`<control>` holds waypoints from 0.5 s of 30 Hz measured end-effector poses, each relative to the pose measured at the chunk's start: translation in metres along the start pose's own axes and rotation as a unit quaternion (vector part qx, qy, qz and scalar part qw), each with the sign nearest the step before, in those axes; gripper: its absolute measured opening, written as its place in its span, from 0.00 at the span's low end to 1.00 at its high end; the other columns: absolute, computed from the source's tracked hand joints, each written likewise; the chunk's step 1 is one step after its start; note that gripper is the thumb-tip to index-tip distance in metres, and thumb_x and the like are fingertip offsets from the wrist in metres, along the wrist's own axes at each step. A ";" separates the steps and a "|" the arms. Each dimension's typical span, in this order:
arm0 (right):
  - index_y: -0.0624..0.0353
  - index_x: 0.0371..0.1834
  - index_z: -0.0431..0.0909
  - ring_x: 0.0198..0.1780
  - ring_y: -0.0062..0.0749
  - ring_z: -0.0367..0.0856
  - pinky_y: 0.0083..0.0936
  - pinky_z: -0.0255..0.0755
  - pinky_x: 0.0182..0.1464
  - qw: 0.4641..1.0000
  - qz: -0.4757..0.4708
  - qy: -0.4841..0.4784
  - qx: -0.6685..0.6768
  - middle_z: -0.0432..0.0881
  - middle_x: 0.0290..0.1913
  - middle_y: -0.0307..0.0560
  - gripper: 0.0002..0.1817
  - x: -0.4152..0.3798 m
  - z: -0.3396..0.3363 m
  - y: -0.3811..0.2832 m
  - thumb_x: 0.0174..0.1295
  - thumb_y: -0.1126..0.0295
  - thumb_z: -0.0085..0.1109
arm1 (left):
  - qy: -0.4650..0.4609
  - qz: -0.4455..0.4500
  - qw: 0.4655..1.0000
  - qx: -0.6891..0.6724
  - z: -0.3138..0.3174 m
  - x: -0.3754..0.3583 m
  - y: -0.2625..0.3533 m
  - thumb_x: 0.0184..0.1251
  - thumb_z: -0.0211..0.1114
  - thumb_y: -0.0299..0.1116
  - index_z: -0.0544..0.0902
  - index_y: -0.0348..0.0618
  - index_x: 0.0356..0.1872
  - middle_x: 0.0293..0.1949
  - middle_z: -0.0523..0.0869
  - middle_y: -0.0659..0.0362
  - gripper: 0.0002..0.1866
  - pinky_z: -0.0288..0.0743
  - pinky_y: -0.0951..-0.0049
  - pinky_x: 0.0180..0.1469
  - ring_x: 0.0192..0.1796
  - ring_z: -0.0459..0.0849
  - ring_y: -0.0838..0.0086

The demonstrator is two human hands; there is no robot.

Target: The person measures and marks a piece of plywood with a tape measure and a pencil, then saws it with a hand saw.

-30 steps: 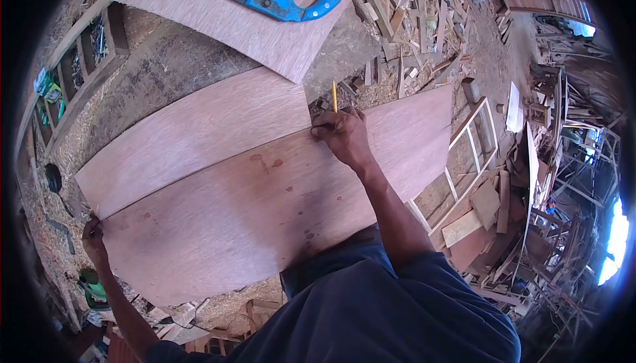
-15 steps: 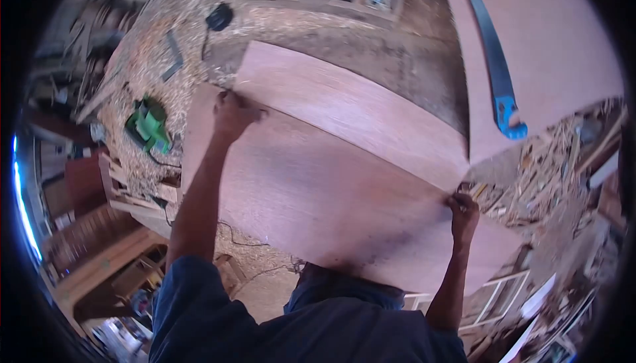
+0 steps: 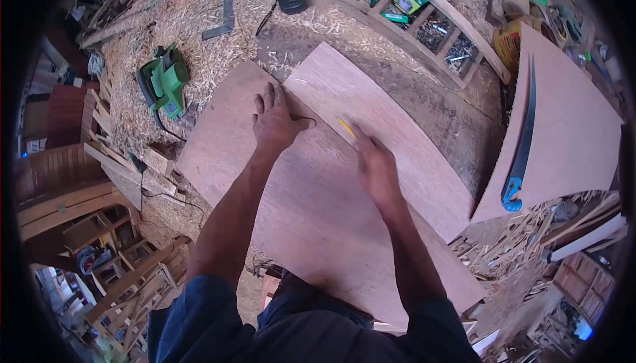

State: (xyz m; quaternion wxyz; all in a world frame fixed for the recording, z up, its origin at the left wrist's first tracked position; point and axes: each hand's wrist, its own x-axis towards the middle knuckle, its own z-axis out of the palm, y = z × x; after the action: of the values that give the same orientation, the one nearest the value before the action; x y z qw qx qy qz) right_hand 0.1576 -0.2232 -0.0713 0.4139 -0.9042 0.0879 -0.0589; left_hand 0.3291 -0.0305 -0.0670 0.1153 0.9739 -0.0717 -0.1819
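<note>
A large pinkish plywood sheet lies before me, overlapping a lighter plywood strip beyond it. My left hand rests flat on the large sheet close to its far edge, fingers and thumb spread. In my right hand is a yellow pencil, gripped by the fingers with its end pointing up and left. That hand is over the line where the sheet's edge crosses the strip, and the pencil overlaps the strip in this view.
A green power planer sits on wood shavings at left, near a metal square. Behind the strip is a wooden compartment tray of screws. A blue-handled handsaw lies on another plywood sheet at right.
My right hand has moved from the sheet's right end up and left toward the middle, now with the pencil showing. My left hand's fingers have spread flat. The view has turned.
</note>
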 end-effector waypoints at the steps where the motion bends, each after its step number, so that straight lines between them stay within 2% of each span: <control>1: 0.50 0.80 0.74 0.48 0.66 0.88 0.53 0.82 0.52 1.000 -0.016 -0.013 -0.004 0.88 0.46 0.68 0.38 0.026 0.011 -0.007 0.64 0.86 0.55 | -0.004 -0.002 1.000 0.001 -0.002 0.000 0.001 0.51 0.88 0.57 0.49 0.41 0.89 0.90 0.50 0.46 0.72 0.57 0.35 0.84 0.90 0.48 0.39; 5: 0.51 0.73 0.82 0.49 0.63 0.90 0.54 0.83 0.52 0.995 -0.073 -0.037 -0.051 0.90 0.44 0.65 0.32 0.101 0.048 -0.028 0.63 0.84 0.58 | -0.016 -0.013 0.999 0.025 0.000 0.003 0.002 0.53 0.87 0.55 0.49 0.42 0.89 0.90 0.50 0.45 0.70 0.58 0.37 0.85 0.89 0.48 0.38; 8: 0.48 0.72 0.83 0.54 0.62 0.89 0.51 0.83 0.58 0.990 0.022 -0.125 -0.066 0.90 0.52 0.65 0.30 0.128 0.046 -0.051 0.67 0.81 0.58 | -0.027 -0.014 0.999 0.027 0.000 0.003 0.000 0.58 0.86 0.52 0.46 0.43 0.90 0.91 0.48 0.49 0.68 0.57 0.33 0.83 0.90 0.47 0.40; 11: 0.47 0.70 0.85 0.54 0.62 0.89 0.51 0.83 0.57 0.986 -0.021 -0.141 -0.082 0.90 0.50 0.66 0.29 0.140 0.058 -0.053 0.65 0.79 0.60 | -0.037 -0.013 0.998 0.040 -0.002 0.004 0.000 0.59 0.85 0.50 0.47 0.43 0.90 0.91 0.49 0.50 0.67 0.58 0.32 0.83 0.90 0.47 0.39; 14: 0.49 0.67 0.87 0.55 0.61 0.90 0.52 0.83 0.58 0.985 -0.003 -0.150 -0.080 0.90 0.50 0.66 0.27 0.145 0.061 -0.059 0.63 0.79 0.62 | -0.037 -0.009 0.999 0.038 -0.001 0.004 -0.001 0.59 0.86 0.49 0.47 0.43 0.90 0.91 0.49 0.50 0.67 0.58 0.32 0.83 0.89 0.48 0.39; 15: 0.51 0.60 0.88 0.54 0.61 0.90 0.52 0.84 0.56 0.985 -0.016 -0.142 -0.093 0.91 0.49 0.65 0.22 0.145 0.061 -0.061 0.63 0.78 0.63 | -0.037 -0.011 0.999 0.036 -0.001 0.004 0.000 0.58 0.86 0.49 0.47 0.43 0.90 0.91 0.49 0.50 0.67 0.59 0.32 0.83 0.89 0.48 0.39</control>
State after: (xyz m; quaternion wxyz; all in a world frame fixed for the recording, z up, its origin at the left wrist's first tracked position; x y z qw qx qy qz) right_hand 0.3171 -0.1693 -0.0596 0.3353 -0.9392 0.0184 0.0720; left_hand 0.3333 -0.0308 -0.0674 0.0757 0.9708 -0.0720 -0.2160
